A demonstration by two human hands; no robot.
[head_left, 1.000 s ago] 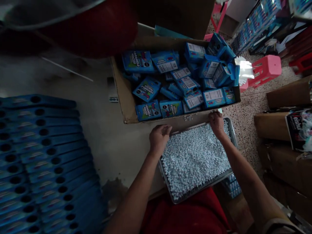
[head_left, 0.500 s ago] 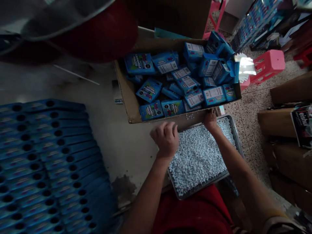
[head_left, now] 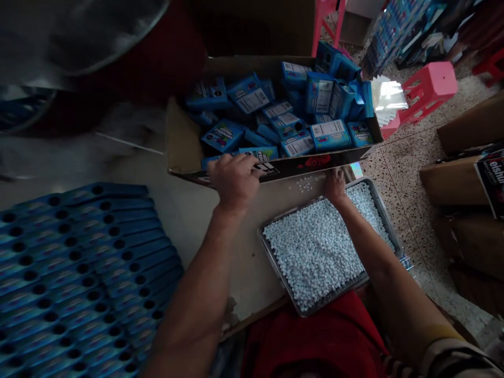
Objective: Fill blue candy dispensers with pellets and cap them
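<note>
My left hand (head_left: 235,184) is closed over the near rim of a cardboard box (head_left: 315,161). Many small blue cartons (head_left: 331,135) lie jumbled inside the box. My right hand (head_left: 335,185) is at the lower front of the box, by the far edge of a metal tray (head_left: 275,261). Its fingers look curled, and what they hold, if anything, is hidden. Small pale blue pellets (head_left: 315,252) fill the tray, which sits at the table edge against my red clothing. A few loose pellets (head_left: 304,185) lie on the table between box and tray.
Rows of blue cartons (head_left: 90,268) stand packed at the left on the pale table (head_left: 252,283). Dark red tubs (head_left: 169,58) are at the upper left. On the speckled floor at the right are a pink stool (head_left: 437,84) and several brown cardboard boxes (head_left: 452,181).
My left hand has moved left and away from me onto the box rim. More of the box's front side shows now. The right hand stays near the tray's far edge.
</note>
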